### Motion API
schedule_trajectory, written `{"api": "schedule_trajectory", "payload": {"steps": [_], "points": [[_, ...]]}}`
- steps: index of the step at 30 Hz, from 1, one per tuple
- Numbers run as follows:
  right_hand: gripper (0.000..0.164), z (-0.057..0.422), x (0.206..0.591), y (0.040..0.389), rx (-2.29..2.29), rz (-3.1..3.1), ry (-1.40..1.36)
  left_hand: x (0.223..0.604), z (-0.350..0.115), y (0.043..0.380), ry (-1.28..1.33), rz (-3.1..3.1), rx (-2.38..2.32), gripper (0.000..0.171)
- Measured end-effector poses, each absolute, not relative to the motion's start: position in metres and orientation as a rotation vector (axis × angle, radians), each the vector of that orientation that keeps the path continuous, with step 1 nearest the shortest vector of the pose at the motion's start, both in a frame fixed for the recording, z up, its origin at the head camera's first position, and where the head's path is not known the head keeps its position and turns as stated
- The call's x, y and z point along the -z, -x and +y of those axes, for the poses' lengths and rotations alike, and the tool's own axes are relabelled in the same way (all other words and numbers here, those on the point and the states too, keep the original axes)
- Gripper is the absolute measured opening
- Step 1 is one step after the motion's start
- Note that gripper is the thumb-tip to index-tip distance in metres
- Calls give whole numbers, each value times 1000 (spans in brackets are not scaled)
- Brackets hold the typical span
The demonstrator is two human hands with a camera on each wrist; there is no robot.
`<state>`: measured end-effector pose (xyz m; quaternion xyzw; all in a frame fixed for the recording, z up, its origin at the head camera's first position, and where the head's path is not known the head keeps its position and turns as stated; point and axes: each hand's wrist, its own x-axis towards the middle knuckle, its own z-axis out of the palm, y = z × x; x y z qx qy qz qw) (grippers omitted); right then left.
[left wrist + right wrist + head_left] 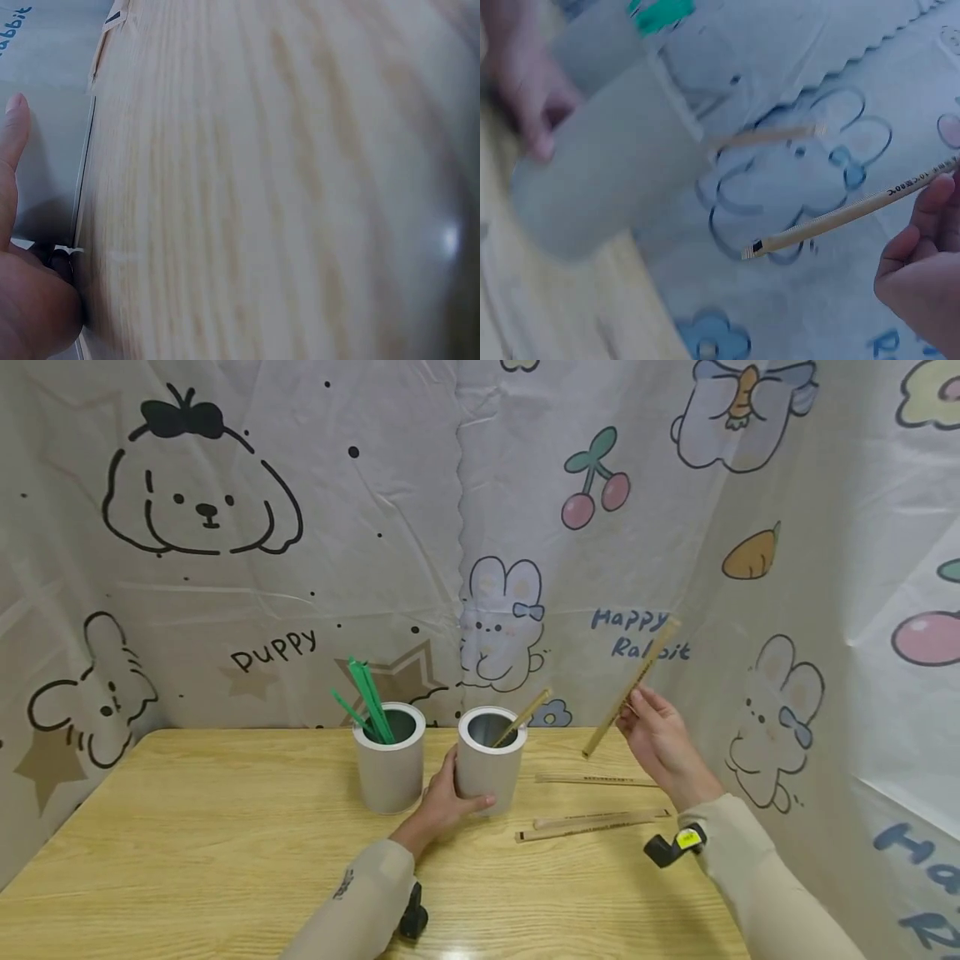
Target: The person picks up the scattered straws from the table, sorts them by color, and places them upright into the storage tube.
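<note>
My left hand (441,807) grips the lower part of a pale grey cylindrical cup (489,772) with a white rim, which stands on the table. One brown paper-wrapped straw (531,711) leans inside this cup. Up to the right, my right hand (662,737) pinches another paper-wrapped straw (832,219) near its middle, held tilted in the air apart from the cup. Dark print runs along its wrapper. In the left wrist view only part of the left hand (34,300) shows, against the cup's grey side.
A matching cup (390,778) holding several green straws (372,703) stands to the left. Several more wrapped straws (597,779) lie on the wood-grain table (225,843) under the right hand. A printed cloth (360,543) hangs behind and at the sides.
</note>
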<state>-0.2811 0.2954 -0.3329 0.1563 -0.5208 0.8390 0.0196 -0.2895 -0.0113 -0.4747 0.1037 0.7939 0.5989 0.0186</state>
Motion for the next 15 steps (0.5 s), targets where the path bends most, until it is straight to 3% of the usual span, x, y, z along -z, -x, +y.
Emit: {"api": "schedule_trajectory", "payload": {"steps": [6,11,15], "points": [[28,237,313,290,-2729,-1380,-502,476,-12,290,-320,2459,-1863,107],[27,195,321,294,-2572,-1597,-386,477,-12,292,-324,2455,-1865,108],[24,190,331,297,-2410,-1834,-240,477,-12,293,-319,2465,-1859,107]]}}
